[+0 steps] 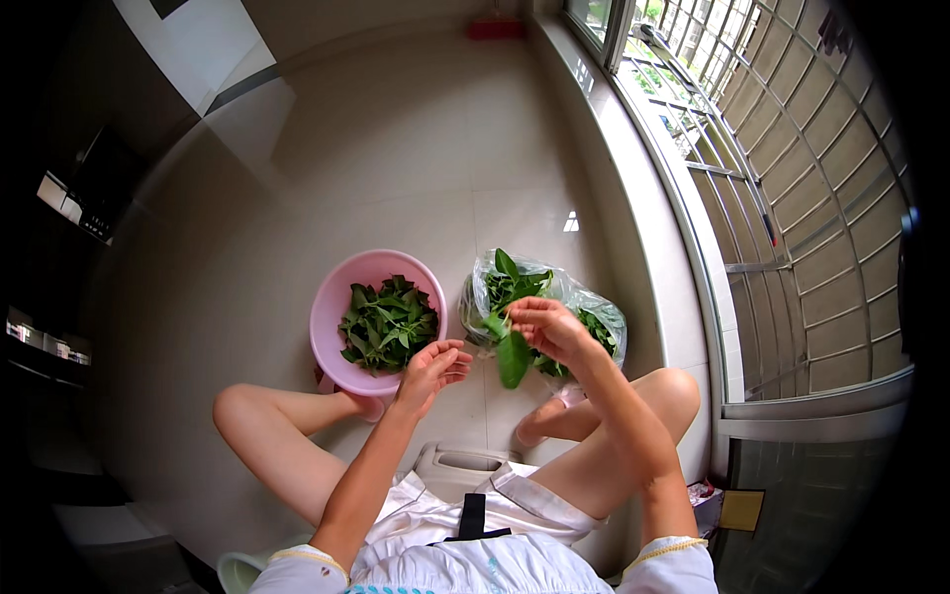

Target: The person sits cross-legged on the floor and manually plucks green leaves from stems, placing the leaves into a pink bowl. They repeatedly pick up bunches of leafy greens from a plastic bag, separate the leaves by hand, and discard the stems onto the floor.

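Note:
My right hand (548,327) pinches a sprig of leafy greens (513,359), its broad leaves hanging below the fingertips. This sprig is above the near side of a clear plastic bag (586,286), which holds more leafy greens (512,285). My left hand (436,371) is by the lower right rim of a pink plastic basin (324,319). Its fingers are loosely bent, and nothing shows between them. Inside the basin lies a heap of loose green leaves (390,323). The forearm and hand on the right hide part of the bag.
A pale plastic stool (460,464) is under me, between my bent legs. On the right, a raised ledge (646,223) runs beneath a window with a metal grille (809,193). Glossy tiles cover the floor (371,163). A light green container (241,572) stands at the lower left.

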Demonstrator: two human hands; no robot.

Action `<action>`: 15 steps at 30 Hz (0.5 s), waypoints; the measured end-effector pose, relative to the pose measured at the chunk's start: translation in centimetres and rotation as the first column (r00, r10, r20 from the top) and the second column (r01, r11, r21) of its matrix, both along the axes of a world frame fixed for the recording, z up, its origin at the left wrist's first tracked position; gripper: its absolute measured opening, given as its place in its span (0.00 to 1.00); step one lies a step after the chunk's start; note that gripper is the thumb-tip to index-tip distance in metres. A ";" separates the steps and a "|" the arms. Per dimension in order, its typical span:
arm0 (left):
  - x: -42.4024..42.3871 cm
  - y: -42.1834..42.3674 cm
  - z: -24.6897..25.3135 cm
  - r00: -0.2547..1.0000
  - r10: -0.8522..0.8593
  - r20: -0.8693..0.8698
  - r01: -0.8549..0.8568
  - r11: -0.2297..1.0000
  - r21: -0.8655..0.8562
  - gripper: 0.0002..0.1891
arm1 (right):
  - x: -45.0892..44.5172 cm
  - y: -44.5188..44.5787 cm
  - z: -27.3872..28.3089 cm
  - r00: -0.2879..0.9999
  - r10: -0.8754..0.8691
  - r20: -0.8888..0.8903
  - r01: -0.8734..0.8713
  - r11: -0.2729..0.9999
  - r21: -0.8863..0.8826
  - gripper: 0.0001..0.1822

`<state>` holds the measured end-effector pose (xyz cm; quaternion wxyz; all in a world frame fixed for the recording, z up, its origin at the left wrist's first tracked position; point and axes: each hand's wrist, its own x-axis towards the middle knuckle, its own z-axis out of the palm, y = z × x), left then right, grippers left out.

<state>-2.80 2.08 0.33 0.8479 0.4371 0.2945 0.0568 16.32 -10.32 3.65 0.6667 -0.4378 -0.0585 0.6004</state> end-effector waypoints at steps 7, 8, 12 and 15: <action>-2.1 -1.5 1.1 0.994 0.005 0.113 0.023 0.971 -0.239 0.15 | -2.2 0.6 -1.2 0.987 0.134 -0.084 -0.134 0.991 0.014 0.04; -2.3 -1.9 1.4 0.994 0.020 0.108 0.008 0.967 -0.256 0.15 | -2.3 0.6 -1.3 0.986 0.141 -0.091 -0.139 0.990 0.022 0.04; -2.5 -2.1 2.3 0.985 -0.016 0.174 0.076 0.937 -0.341 0.15 | -2.8 0.5 -1.4 0.983 0.162 -0.081 -0.155 0.984 0.085 0.04; -2.5 -2.2 3.1 0.981 -0.009 0.193 0.074 0.941 -0.330 0.15 | -3.0 0.4 -0.8 0.987 0.151 -0.060 -0.143 0.982 0.123 0.04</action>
